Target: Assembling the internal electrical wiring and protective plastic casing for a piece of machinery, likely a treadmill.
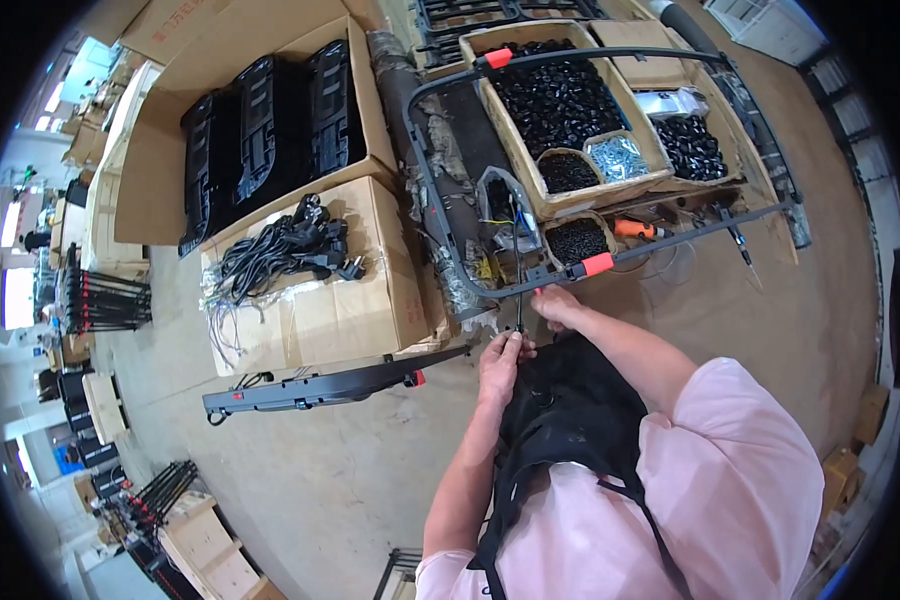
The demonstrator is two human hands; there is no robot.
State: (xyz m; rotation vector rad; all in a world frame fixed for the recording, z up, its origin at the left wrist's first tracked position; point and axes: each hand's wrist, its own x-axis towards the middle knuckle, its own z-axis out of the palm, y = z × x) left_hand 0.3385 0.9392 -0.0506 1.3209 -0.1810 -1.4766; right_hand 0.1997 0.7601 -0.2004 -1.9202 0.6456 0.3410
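Observation:
A large black tubular frame [674, 226] with rounded corners lies across the bins in front of me. Red pieces sit on it, one on the near bar [597, 264] and one on the far bar [497, 58]. My left hand [500, 368] is closed, thumb and fingers pinching the lower end of a thin black cable [518, 312] that runs over the near bar. Just right of it, my right hand [560, 308] is closed by the near bar, a small reddish bit showing at its fingertips. What it grips is too small to make out.
Bins under the frame hold black plastic parts [560, 95], silver screws [616, 157] and small black pieces [577, 240]. An orange-handled tool [638, 229] lies right of them. Left, a carton [400, 265] bears black power cords [288, 250]; an open carton [140, 190] holds black panels [258, 130].

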